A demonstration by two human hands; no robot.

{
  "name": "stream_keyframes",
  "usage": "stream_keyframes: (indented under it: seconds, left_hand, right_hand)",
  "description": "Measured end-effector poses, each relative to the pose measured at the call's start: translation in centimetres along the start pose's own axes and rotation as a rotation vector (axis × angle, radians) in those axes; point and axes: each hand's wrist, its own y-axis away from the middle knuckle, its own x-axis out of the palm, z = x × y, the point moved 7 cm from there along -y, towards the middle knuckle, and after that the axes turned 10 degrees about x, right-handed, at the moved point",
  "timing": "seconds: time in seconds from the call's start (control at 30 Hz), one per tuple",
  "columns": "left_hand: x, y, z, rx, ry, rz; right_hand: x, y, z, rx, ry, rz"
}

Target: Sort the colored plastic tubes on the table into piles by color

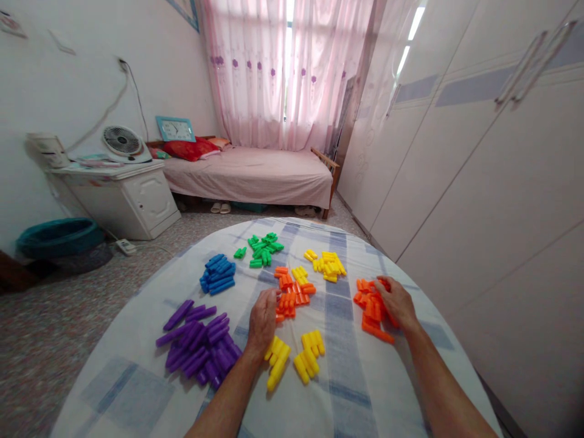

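Note:
My left hand [263, 319] rests on the table with its bent fingers against the left edge of a flat figure of joined orange and yellow plastic blocks [296, 298]. Some of its fingers are hidden behind the hand. Over to the right, my right hand [396, 302] reaches into a pile of orange blocks [371, 309], its fingers closed around one at the pile's top; the fingers cover most of that block. Two small joined yellow pieces lie close to my left wrist: one yellow piece [277, 362] beside it, another yellow piece [310, 356] slightly right.
Purple blocks [196, 347] are heaped beside my left forearm. Blue blocks [218, 275], green blocks [265, 248] and yellow blocks [330, 266] lie farther back on the round checked tablecloth [360, 377]. Beyond stand a bed [255, 173], a cabinet [152, 201] and a wardrobe [456, 164].

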Motion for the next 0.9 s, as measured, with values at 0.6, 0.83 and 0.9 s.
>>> stream_keyframes:
  seconds: [0.6,0.83,0.9]
  left_hand:
    - [-0.1,-0.3,0.0,0.044,-0.044,-0.012]
    - [0.0,-0.2,-0.2,0.020,-0.026,-0.005]
    - [0.0,-0.2,-0.2,0.015,-0.021,-0.003]
  right_hand:
    - [6.2,10.5,14.9,-0.565,-0.138,0.250]
    - [6.4,10.8,14.5,-0.490,-0.123,0.195]
    - [6.2,10.9,14.4,-0.487,-0.125,0.186]
